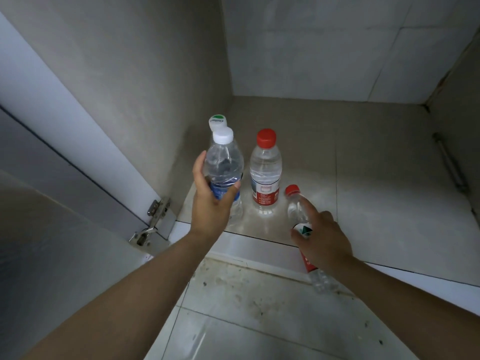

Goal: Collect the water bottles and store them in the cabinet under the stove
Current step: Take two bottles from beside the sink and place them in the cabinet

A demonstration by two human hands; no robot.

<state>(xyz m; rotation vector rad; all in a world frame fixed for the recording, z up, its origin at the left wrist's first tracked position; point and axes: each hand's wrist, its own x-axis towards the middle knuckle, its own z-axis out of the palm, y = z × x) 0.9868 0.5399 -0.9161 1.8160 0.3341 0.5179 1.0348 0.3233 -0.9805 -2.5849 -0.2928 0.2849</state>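
the left hand [210, 203] grips the blue-label bottle [223, 162] at its label, inside the cabinet's [363, 165] front left; the right hand [322, 240] clasps a tilted red-cap bottle [296, 203] over the sill. both look light, thin-walled, crushable: the labelled middle seems the surest hold.

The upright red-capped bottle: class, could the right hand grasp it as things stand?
Probably not: the right hand grips a tilted bottle, so its fingers are occupied, though nothing stands between it and the upright bottle.
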